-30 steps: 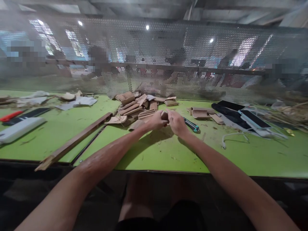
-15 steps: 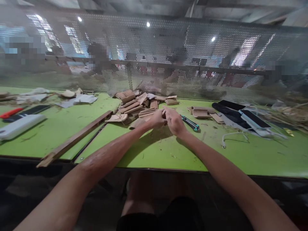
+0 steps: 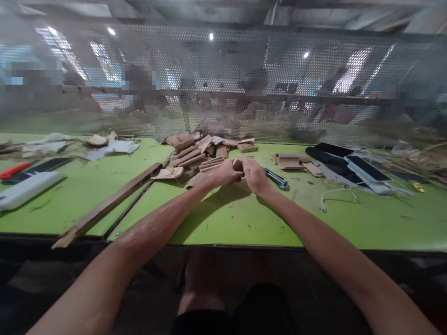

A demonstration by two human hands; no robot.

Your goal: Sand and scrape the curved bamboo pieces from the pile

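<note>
your left hand (image 3: 226, 173) is closed around a small brown piece (image 3: 238, 164), which sits between your two hands, above the near side of the pile (image 3: 199, 151) of tan, curved pieces. your right hand (image 3: 255, 176) comes in against it from the other side, fingers curled; whether those fingers are clamped on the piece or only resting at it, you can't tell from here (your own knuckles hide most of it).

just beside your right hand, on the green table (image 3: 349, 223), lies a black and teal cutter (image 3: 275, 177). beyond the cutter, to the right, you have a few more curved pieces (image 3: 290, 162), then a dark cloth (image 3: 335, 164), a phone-like device (image 3: 368, 168) and a white cable (image 3: 338, 190).

over on your left, a long wooden strip (image 3: 111, 200) lies slantwise, its rough end poking past the table's near edge. farther left are a white, rounded object (image 3: 31, 190) and something with a red handle (image 3: 16, 170). a perforated screen (image 3: 223, 60) stands upright behind the pile.
</note>
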